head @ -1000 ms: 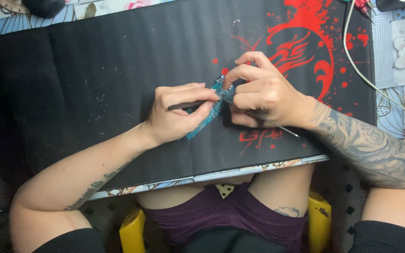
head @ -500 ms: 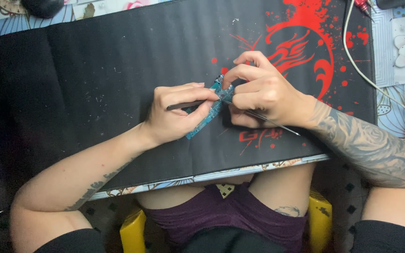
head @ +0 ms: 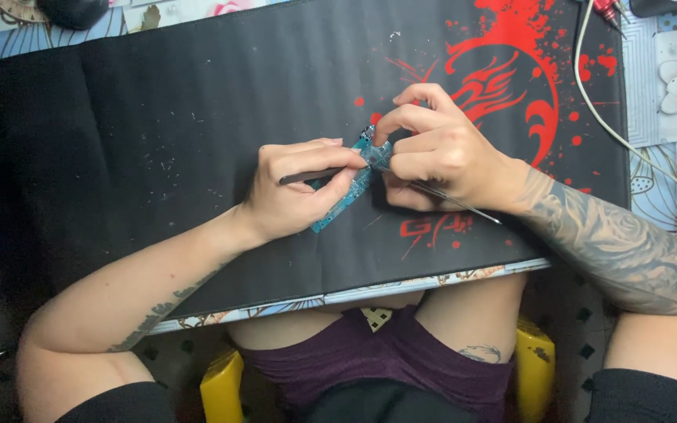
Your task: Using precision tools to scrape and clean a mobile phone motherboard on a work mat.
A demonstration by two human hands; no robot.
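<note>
Your left hand (head: 295,196) is pinching teal circuit board (head: 348,192); right hand (head: 440,153) is gripping thin probe (head: 448,196); board's long axis is running lower-left to upper-right.

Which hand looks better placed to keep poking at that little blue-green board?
Probably the right hand: it holds a thin metal probe and its fingertips pinch the top of the board. The left hand grips a dark tool and steadies the board on the black mat.
</note>
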